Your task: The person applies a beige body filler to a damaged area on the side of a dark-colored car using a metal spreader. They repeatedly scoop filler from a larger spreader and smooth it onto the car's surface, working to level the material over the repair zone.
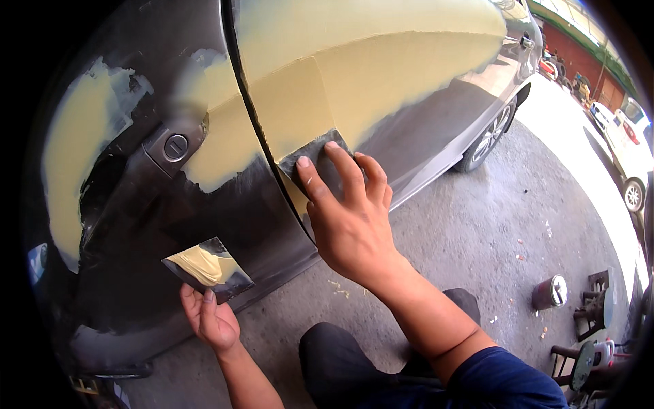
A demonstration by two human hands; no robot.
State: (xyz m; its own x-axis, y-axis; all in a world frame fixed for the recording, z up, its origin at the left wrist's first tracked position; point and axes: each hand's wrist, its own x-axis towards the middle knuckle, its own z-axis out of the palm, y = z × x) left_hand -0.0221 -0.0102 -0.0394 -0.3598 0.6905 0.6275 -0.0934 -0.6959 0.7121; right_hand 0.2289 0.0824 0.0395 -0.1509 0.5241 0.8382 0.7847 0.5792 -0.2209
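My right hand point(354, 228) presses a thin dark putty spreader point(315, 148) against the car's side, fingertips spread over its face and the thumb hidden. The spreader lies just right of the dark gap between two panels, at the lower edge of a broad coat of yellow body filler point(293, 95). Lower left, my left hand point(214, 326) pinches a second dark square plate point(235, 281) by its near edge. A smeared heap of yellow filler point(204, 264) sits on that plate. Close to the hands, the dark grey door point(225, 218) bears more filler around its lock point(176, 146).
A car wheel point(489, 143) stands at the far right end of the body. On the concrete floor point(470, 238) are an open can point(549, 293) and small stools point(594, 313), to the right. My bent knees are below the hands. A white car point(623, 140) is parked beyond.
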